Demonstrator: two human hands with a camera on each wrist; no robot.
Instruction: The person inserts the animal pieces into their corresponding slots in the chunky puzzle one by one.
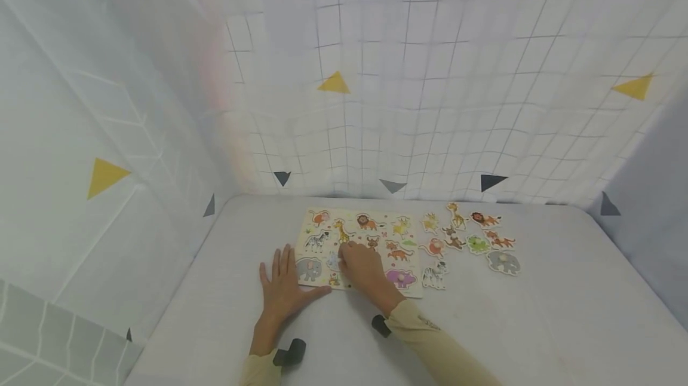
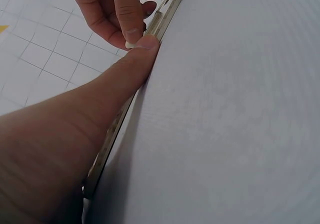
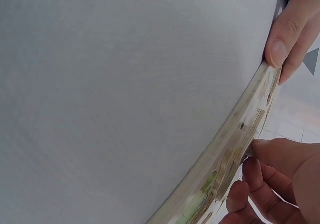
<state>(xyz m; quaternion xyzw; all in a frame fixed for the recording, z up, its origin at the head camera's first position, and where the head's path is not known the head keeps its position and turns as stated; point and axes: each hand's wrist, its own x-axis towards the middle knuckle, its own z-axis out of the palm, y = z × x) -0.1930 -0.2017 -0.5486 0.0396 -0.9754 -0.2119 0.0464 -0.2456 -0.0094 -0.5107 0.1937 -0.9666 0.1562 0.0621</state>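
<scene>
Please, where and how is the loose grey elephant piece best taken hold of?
Pinch, I think, the pale knob on the elephant piece from above: the piece lies flat, so its edge offers little grip. The right hand, once free, could come from the near side, as other pieces lie beyond and to the left.

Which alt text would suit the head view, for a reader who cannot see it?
A right hand pinches a piece at an animal puzzle; the left hand, spread, rests at the puzzle's near left corner. Loose pieces lie to the right.
</scene>
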